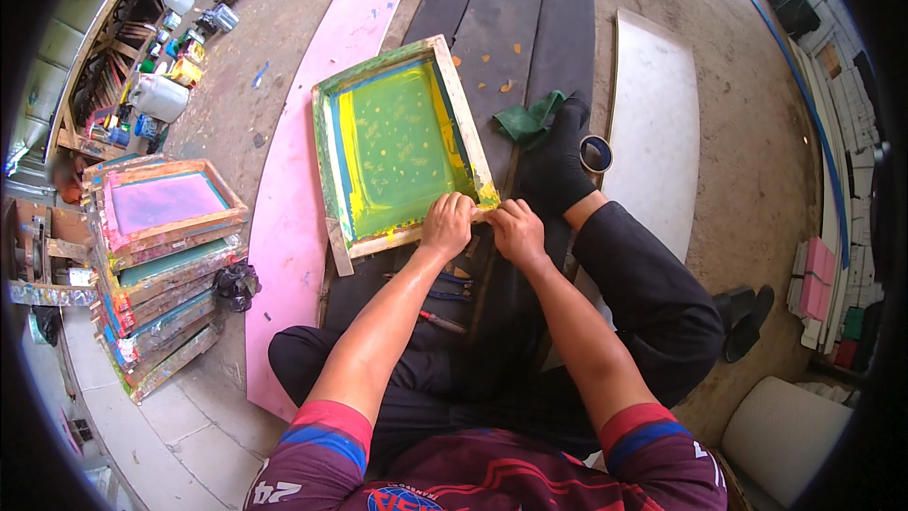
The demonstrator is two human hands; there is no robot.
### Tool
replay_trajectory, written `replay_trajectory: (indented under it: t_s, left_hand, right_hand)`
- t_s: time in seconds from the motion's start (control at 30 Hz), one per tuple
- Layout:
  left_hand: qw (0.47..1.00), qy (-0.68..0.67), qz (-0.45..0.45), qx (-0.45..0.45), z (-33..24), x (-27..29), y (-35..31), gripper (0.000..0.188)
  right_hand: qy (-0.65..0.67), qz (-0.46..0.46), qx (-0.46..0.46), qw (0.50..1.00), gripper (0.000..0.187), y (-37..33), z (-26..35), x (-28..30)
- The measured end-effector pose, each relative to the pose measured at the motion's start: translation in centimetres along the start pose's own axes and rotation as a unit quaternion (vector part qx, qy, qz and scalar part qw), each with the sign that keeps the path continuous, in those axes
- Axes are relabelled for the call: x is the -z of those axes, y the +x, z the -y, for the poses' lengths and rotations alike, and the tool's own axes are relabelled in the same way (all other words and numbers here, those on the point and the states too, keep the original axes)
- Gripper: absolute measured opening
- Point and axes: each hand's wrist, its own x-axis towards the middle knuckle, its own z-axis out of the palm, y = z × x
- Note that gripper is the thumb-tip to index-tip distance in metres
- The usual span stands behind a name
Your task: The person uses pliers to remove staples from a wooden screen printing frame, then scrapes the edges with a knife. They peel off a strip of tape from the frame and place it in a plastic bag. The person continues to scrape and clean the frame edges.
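Reaching forward, left hand (448, 225) and right hand (518, 233) clamp the near-right corner of the wooden frame (465, 123).

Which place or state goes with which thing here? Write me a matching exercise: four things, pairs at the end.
1. framed screen
2. cloth
3. frame stack
4. footwear

A. on the floor, at right
B. left of the pink board
C. left hand and right hand at its near right corner
D. green, beside the black-socked foot

1-C; 2-D; 3-B; 4-A
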Motion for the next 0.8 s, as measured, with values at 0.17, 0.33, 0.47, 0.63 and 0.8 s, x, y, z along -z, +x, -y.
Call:
replay_trajectory:
  t_s: [0.17,0.33,0.47,0.63,0.8]
  left_hand:
    - [0.999,0.016,-0.009,-0.044,0.6,-0.1,-0.2,0.011]
    - [0.998,0.029,-0.008,-0.064,0.7,0.0,-0.1,0.011]
    - [0.998,0.023,-0.013,-0.055,0.5,0.1,-0.3,0.009]
    - [0.995,0.043,-0.019,-0.089,0.7,0.3,-0.3,0.010]
    - [0.977,0.113,0.000,-0.181,1.3,1.0,0.2,0.014]
  right_hand:
    - [0.023,-0.013,-0.015,1.000,0.009,-1.0,0.7,0.0]
    - [-0.003,0.005,-0.030,1.000,0.009,0.6,0.6,0.5]
    - [-0.008,0.058,-0.020,0.998,0.011,1.1,0.6,1.2]
    - [-0.026,0.030,-0.021,0.999,0.012,0.3,0.1,0.1]
    - [-0.067,-0.003,0.029,0.997,0.009,-1.0,-0.3,-0.5]
